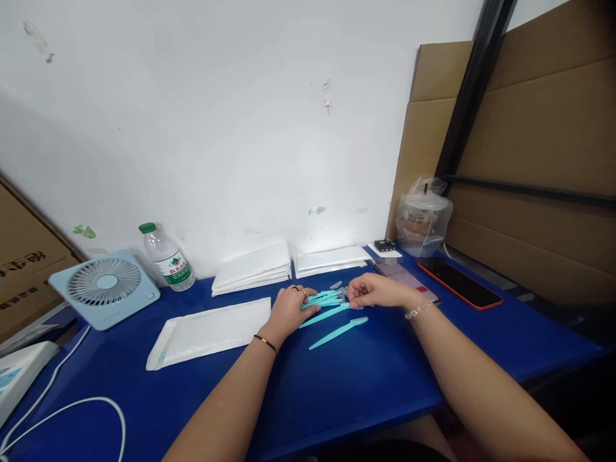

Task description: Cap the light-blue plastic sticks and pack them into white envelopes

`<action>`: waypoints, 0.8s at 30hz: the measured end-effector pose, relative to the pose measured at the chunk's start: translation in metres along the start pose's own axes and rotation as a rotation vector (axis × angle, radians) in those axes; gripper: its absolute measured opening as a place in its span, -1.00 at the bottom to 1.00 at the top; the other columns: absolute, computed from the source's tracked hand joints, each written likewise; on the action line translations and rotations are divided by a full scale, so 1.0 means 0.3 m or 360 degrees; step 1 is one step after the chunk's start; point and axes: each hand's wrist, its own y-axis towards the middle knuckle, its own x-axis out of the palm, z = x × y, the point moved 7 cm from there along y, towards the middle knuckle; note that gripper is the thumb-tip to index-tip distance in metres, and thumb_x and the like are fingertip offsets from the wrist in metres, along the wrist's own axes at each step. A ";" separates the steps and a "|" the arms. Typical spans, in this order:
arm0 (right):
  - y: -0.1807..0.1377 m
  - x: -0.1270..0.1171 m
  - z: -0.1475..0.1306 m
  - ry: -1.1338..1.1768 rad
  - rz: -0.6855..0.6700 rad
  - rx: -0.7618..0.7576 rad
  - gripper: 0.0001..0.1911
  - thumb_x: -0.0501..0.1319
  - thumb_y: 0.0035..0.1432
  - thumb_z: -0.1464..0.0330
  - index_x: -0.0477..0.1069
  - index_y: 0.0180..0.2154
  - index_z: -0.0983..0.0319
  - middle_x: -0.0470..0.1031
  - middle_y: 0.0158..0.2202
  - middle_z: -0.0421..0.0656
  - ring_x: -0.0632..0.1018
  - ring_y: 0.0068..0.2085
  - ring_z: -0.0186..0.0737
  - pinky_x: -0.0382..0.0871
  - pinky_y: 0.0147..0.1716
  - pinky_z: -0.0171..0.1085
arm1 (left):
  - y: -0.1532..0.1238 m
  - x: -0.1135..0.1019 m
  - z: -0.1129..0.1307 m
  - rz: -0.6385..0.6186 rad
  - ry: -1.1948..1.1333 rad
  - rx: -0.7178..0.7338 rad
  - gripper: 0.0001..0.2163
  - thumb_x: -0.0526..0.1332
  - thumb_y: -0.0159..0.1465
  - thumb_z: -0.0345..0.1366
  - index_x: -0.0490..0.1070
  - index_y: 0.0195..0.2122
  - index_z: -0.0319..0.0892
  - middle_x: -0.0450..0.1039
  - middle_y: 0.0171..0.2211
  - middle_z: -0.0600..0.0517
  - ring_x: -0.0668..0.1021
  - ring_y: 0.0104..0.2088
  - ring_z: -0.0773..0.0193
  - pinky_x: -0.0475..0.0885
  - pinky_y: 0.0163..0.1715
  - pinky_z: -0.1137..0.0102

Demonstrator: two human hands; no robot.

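Head view: the left hand (289, 309) lies curled over a bunch of teal sticks (323, 299) on the blue table (385, 375). Their long axes run across to the right hand (378, 292), whose fingertips are pinched on their far ends. One loose stick (339, 332) lies just nearer the body, between the hands and slanted alike.

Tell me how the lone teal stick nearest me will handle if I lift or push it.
The lone teal stick looks like thin plastic, so it is probably light and fairly stiff. It lies flat on the smooth blue table, so a push would likely slide it, not roll it. Its slim, low profile may make pinching it up fiddly.
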 end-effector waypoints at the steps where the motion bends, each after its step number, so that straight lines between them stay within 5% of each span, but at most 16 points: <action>1: 0.001 -0.006 0.002 0.0041 0.0036 -0.0007 -0.70 0.25 0.01 0.15 0.43 -0.38 0.28 0.40 -0.49 -0.20 0.33 -0.51 -0.37 0.19 -0.51 -0.36 | -0.001 -0.009 0.003 0.0033 -0.0038 0.0003 -0.66 0.09 0.24 -0.01 0.44 -0.06 -0.02 0.45 -0.29 0.01 0.45 -0.18 0.17 0.28 -0.16 0.32; 5: 0.028 -0.021 0.018 0.0118 0.0269 -0.0052 -0.69 0.24 0.02 0.15 0.41 -0.38 0.29 0.41 -0.49 -0.19 0.35 -0.48 -0.37 0.22 -0.46 -0.37 | -0.008 -0.047 0.026 0.0148 -0.0247 0.0009 -0.57 -0.17 0.36 -0.06 0.47 -0.12 -0.05 0.47 -0.17 0.01 0.43 -0.11 0.21 0.27 -0.09 0.32; 11: 0.052 -0.033 0.058 0.0104 0.0352 0.0000 -0.67 0.22 0.02 0.12 0.41 -0.38 0.29 0.39 -0.51 -0.21 0.36 -0.48 -0.35 0.24 -0.45 -0.35 | -0.006 -0.029 0.027 -0.0005 -0.0108 -0.0017 -0.79 0.08 0.26 -0.15 0.48 -0.34 -0.07 0.49 -0.36 0.07 0.45 -0.23 0.21 0.27 -0.14 0.29; 16: 0.026 -0.087 0.066 -0.0129 0.0528 0.0016 -0.65 0.25 -0.01 0.11 0.46 -0.33 0.28 0.41 -0.43 -0.17 0.39 -0.41 -0.30 0.26 -0.41 -0.32 | -0.009 -0.018 -0.016 0.0056 -0.0119 -0.0082 -0.78 0.14 0.21 -0.15 0.47 -0.16 0.00 0.45 -0.13 0.04 0.39 -0.06 0.13 0.27 -0.07 0.24; 19: 0.011 -0.059 0.036 -0.0290 0.0338 -0.0076 -0.64 0.33 -0.11 0.12 0.52 -0.33 0.24 0.40 -0.35 -0.16 0.39 -0.36 -0.28 0.26 -0.38 -0.32 | -0.011 -0.001 -0.013 0.0022 -0.0192 -0.0003 -0.68 0.13 0.23 -0.16 0.39 0.01 0.05 0.38 0.01 0.05 0.36 0.01 0.12 0.27 -0.02 0.23; 24: -0.004 0.031 0.016 -0.0511 -0.0115 -0.0061 -0.75 0.40 -0.21 0.22 0.54 -0.45 0.22 0.36 -0.40 -0.20 0.37 -0.40 -0.31 0.23 -0.44 -0.34 | -0.014 0.011 0.005 -0.0068 -0.0223 0.0071 -0.71 0.12 0.24 -0.12 0.42 -0.02 0.08 0.41 -0.02 0.06 0.37 -0.01 0.12 0.26 0.00 0.21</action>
